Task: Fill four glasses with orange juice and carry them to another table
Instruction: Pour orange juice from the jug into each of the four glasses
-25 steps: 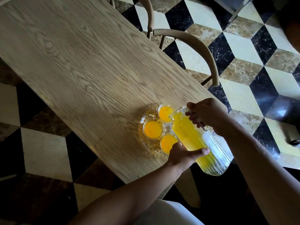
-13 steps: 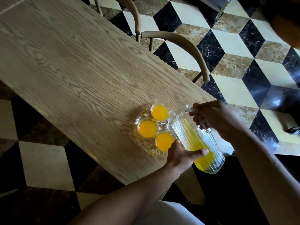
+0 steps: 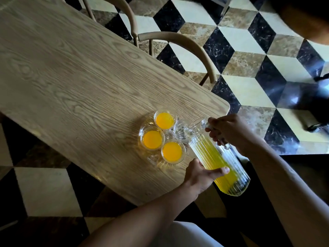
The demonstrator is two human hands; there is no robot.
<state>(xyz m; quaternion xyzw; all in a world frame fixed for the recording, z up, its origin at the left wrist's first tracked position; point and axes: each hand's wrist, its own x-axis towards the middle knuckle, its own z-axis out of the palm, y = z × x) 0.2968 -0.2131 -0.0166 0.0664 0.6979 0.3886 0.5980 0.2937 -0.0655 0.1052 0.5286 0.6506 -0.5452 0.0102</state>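
Jug: ribbed glass jug (image 3: 218, 160) tipped back upright beside the tray (image 3: 142, 134); pouring has stopped.
Hands: right hand (image 3: 229, 132) grasps its handle, left hand (image 3: 201, 175) cradles its side.
Glasses: three full glasses (image 3: 152, 139) on the tray, near the counter (image 3: 71, 77) corner.
Fourth glass: fourth glass (image 3: 180, 133) beside the jug's spout looks clear; its fill I cannot tell.

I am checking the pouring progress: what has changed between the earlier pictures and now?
The jug has tipped back from the fourth glass; its juice settled toward the base. Unchanged: right hand grips the handle, left hand supports the body, three glasses stay full.
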